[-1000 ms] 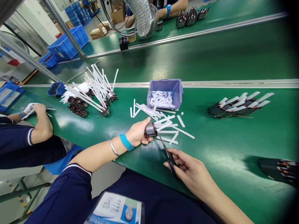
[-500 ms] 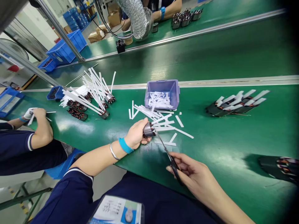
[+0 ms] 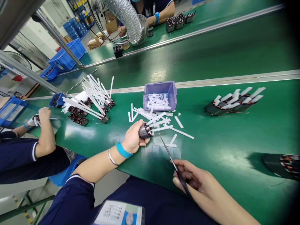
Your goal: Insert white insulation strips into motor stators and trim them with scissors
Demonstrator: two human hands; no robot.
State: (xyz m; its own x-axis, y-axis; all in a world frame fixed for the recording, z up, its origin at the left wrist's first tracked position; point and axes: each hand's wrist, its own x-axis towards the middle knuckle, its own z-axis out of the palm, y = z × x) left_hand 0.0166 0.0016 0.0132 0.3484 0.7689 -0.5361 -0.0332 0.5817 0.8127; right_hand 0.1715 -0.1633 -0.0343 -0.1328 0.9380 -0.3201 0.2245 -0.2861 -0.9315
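My left hand (image 3: 134, 137) is closed around a small dark motor stator (image 3: 144, 131), tilted so its wound end faces right. Several white strips (image 3: 161, 123) stick out of that end. In my right hand (image 3: 195, 176) is a pair of long, thin tweezers (image 3: 177, 170) with a dark grip. Their tip sits just right of and below the stator, apart from it. Loose white strips (image 3: 181, 132) lie scattered on the green table beyond and beside the stator. Behind them stands a purple bin (image 3: 172, 101) with short white pieces in it.
Stators with long white strips (image 3: 103, 117) stand left of the bin. A row of stators with shorter strips (image 3: 225, 104) stands at right, a dark stator group (image 3: 278, 165) nearer. At left, a co-worker's arm (image 3: 45, 134) reaches over the table. A foil duct (image 3: 131, 22) hangs at the back.
The tweezers have drawn back from the stator's end, down and to the right. My left hand and the stator have shifted slightly left, and the strips in it now spread apart.
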